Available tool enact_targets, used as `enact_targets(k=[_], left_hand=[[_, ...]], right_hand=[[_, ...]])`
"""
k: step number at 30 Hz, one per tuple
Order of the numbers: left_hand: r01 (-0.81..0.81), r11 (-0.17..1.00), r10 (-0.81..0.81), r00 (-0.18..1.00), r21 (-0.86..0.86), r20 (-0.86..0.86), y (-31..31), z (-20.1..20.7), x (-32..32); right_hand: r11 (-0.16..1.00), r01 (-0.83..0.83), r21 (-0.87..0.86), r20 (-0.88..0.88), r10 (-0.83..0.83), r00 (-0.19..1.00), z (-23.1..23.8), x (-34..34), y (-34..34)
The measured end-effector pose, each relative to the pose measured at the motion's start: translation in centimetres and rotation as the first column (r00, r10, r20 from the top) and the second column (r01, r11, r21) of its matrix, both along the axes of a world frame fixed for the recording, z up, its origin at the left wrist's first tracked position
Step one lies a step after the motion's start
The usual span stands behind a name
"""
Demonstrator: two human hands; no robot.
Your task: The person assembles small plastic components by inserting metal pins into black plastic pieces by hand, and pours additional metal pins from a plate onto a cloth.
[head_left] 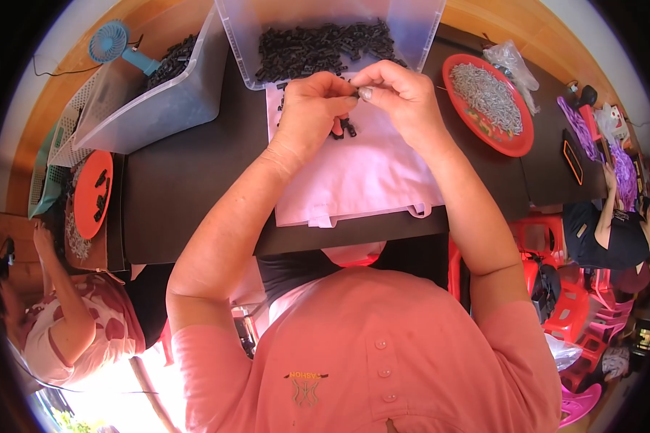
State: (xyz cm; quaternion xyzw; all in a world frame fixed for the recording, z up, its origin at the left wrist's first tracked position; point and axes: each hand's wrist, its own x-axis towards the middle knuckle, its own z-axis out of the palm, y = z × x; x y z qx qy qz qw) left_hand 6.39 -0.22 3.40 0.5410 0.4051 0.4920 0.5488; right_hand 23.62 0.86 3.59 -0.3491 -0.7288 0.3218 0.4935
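Note:
My left hand (312, 108) and my right hand (399, 95) meet over a pink cloth (361, 173) spread on the dark table. Both are closed, fingertips pinched together around a small dark part (356, 93), mostly hidden by the fingers. Below them, several small black plastic pieces (347, 130) lie on the cloth, partly covered by my left hand. Just beyond my hands stands a clear plastic bin (420, 36) with a heap of black plastic pieces (325, 47) in it.
A red tray (516, 148) of small silvery metal parts (487, 94) sits to the right. At left are another clear bin (152, 115), a small blue fan (110, 42) and an orange-red plate (87, 216) with black pieces. Other people (72, 325) sit on both sides, near red stools (570, 307).

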Motion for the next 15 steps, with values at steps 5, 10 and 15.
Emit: enact_targets(k=[5,10,15], left_hand=[[-0.009,0.996,0.019,0.993,0.090,-0.118,-0.2,0.4,-0.3],[0.032,0.997,-0.022,0.991,0.077,-0.131,-0.3,0.7,-0.2],[0.004,1.000,-0.004,1.000,-0.002,0.012,-0.7,0.9,0.1]], right_hand=[[0.984,-0.015,0.179,0.108,-0.005,0.994,1.1,0.0,-0.4],[0.983,-0.029,0.180,0.105,0.010,0.994,1.0,0.1,-0.5],[0.991,-0.020,0.130,-0.044,0.026,0.999,0.4,-0.3,-0.4]])
